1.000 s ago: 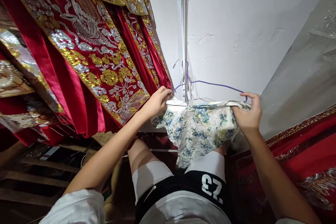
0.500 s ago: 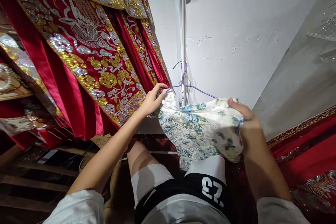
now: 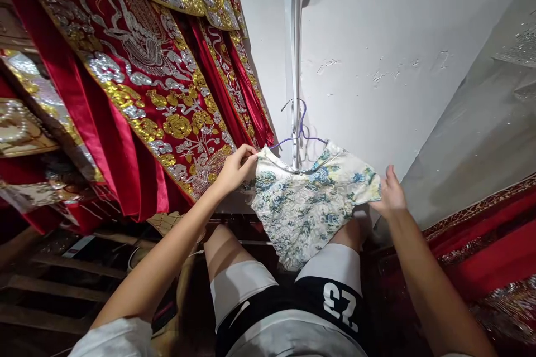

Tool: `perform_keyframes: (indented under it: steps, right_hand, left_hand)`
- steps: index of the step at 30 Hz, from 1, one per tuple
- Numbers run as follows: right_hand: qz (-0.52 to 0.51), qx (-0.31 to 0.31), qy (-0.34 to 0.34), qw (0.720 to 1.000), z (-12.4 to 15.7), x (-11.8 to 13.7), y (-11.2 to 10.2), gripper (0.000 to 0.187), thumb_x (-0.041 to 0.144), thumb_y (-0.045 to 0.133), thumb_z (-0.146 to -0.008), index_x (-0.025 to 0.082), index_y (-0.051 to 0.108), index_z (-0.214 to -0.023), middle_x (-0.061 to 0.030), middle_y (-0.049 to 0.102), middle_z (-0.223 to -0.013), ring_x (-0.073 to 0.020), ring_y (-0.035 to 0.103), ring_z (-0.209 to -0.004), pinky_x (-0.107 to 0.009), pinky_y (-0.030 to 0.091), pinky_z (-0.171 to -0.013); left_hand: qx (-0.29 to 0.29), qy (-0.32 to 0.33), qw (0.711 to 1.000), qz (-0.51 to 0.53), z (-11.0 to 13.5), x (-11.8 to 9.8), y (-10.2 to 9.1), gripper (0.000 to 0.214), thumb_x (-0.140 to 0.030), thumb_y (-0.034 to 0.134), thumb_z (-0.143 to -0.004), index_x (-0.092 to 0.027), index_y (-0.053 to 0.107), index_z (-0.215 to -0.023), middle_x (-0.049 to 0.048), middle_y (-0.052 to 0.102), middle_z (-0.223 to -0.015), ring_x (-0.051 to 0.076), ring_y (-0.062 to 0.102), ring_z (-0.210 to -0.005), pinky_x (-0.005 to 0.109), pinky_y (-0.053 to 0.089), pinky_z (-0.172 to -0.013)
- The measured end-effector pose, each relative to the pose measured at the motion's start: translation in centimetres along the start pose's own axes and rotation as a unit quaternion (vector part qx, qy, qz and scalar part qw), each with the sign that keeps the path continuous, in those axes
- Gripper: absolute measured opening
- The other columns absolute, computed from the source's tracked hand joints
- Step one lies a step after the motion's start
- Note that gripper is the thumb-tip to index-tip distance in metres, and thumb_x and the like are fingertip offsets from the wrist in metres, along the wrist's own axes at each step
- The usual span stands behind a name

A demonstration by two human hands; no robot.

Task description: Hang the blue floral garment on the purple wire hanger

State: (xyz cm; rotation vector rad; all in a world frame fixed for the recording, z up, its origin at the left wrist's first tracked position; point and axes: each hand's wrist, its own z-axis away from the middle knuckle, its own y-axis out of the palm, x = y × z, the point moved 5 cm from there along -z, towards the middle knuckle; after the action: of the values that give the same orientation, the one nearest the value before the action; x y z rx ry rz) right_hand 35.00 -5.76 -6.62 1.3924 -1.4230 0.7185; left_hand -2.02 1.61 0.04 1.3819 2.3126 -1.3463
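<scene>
Floral top [image 3: 301, 201] on a purple hanger [image 3: 301, 133], stretched between both sides.
From my end, the left hand [image 3: 238, 169] pinches one shoulder; the right hand [image 3: 392, 196] meets the far sleeve, fingers' grip unclear to me. I judge the cloth light, limp and liable to slide, so I'd hold shoulder seam and hanger together.

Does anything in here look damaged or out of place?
Yes: the white wall beyond the short-sleeved floral top bears a broken row of rough marks, perhaps chipped or peeling, odd against the smoother surface around them. The top shows no obvious damage.
</scene>
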Motion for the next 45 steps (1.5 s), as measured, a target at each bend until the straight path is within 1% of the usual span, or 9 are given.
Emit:
perform_keyframes:
  steps: [4,10,22,29,33,35,37,41,45]
  right_hand:
    - [0.009,-0.073,-0.011,0.997,-0.3,1.9,-2.1,0.052,0.064,0.089,-0.06,0.019,0.074,-0.082,-0.0044,0.071,-0.072,-0.0277,0.072,-0.077,-0.035,0.06,-0.062]
    - [0.03,-0.155,-0.122,0.98,2.4,4.8,-1.4,0.04,0.058,0.08,-0.077,0.02,0.07,-0.078,0.0003,0.06,-0.061,-0.0204,0.066,-0.064,-0.03,0.056,-0.057]
    - [-0.038,-0.255,-0.127,0.958,1.9,4.4,0.3,0.047,0.06,0.084,-0.069,0.016,0.071,-0.078,-0.0012,0.064,-0.068,-0.0224,0.069,-0.074,-0.034,0.059,-0.065]
    - [0.095,-0.196,-0.146,0.965,7.5,6.3,1.8,0.04,0.057,0.072,-0.085,0.017,0.077,-0.084,-0.0018,0.068,-0.069,-0.0187,0.065,-0.067,-0.026,0.051,-0.056]
    - [0.134,0.106,-0.111,0.979,10.2,6.5,4.5,0.044,0.06,0.064,-0.091,0.019,0.08,-0.095,-0.0045,0.075,-0.081,-0.0186,0.066,-0.066,-0.025,0.05,-0.053]
    - [0.084,0.288,-0.073,0.951,10.9,6.2,5.9,0.069,0.077,0.047,-0.092,0.017,0.08,-0.103,-0.0092,0.077,-0.084,-0.0234,0.07,-0.071,-0.031,0.056,-0.06]
    - [0.047,0.37,-0.07,0.925,10.6,5.8,6.6,0.086,0.086,0.03,-0.09,0.017,0.079,-0.106,-0.0129,0.077,-0.087,-0.0279,0.074,-0.079,-0.039,0.061,-0.071]
    - [0.214,0.301,-0.119,0.922,6.9,2.2,8.4,0.055,0.051,0.061,-0.095,0.023,0.059,-0.142,-0.0142,0.07,-0.131,-0.03,0.067,-0.12,-0.05,0.054,-0.102]
    - [0.364,0.261,-0.224,0.866,5.0,-1.9,13.9,0.1,0.038,0.077,-0.078,0.022,0.025,-0.163,-0.0172,0.03,-0.167,-0.037,0.028,-0.154,-0.061,0.027,-0.124]
  left_hand:
    - [-0.017,0.05,0.999,-0.006,-2.1,-3.1,0.2,0.022,-0.033,0.05,-0.099,-0.018,0.066,-0.099,0.0042,0.072,-0.096,0.019,0.064,-0.088,0.03,0.046,-0.081]
    - [0.002,0.135,0.989,-0.053,-4.7,-8.2,2.0,0.026,-0.04,0.052,-0.1,-0.019,0.066,-0.107,0.0081,0.069,-0.103,0.022,0.064,-0.096,0.037,0.05,-0.091]
    - [-0.074,0.165,0.981,-0.064,-1.6,-5.8,0.9,0.043,-0.044,0.044,-0.105,-0.021,0.051,-0.14,0.0148,0.056,-0.144,0.027,0.05,-0.138,0.049,0.039,-0.117]
    - [-0.033,0.184,0.981,-0.053,0.5,-8.1,0.3,0.045,-0.043,0.049,-0.103,-0.02,0.053,-0.142,0.0139,0.062,-0.141,0.026,0.057,-0.132,0.047,0.043,-0.113]
    - [-0.02,0.138,0.99,0.031,1.7,-8.9,0.6,0.037,-0.041,0.044,-0.106,-0.017,0.071,-0.098,0.0065,0.073,-0.089,0.018,0.068,-0.083,0.034,0.053,-0.082]
    - [-0.019,0.112,0.99,0.085,2.1,-8.8,0.6,0.04,-0.045,0.048,-0.104,-0.017,0.069,-0.084,0.0035,0.068,-0.076,0.016,0.064,-0.071,0.03,0.051,-0.071]
    - [-0.019,0.096,0.988,0.121,2.5,-8.5,0.5,0.04,-0.05,0.054,-0.1,-0.017,0.068,-0.083,0.0039,0.069,-0.078,0.016,0.064,-0.073,0.03,0.052,-0.072]
    - [0.002,0.126,0.981,0.15,2.9,-8.7,0.5,0.057,-0.067,0.041,-0.099,-0.019,0.07,-0.088,0.0087,0.071,-0.087,0.023,0.067,-0.088,0.039,0.054,-0.086]
    - [0.09,0.153,0.963,0.201,3.7,-10.6,1.3,0.075,-0.076,0.021,-0.098,-0.021,0.071,-0.097,0.0125,0.072,-0.097,0.026,0.069,-0.096,0.043,0.054,-0.092]
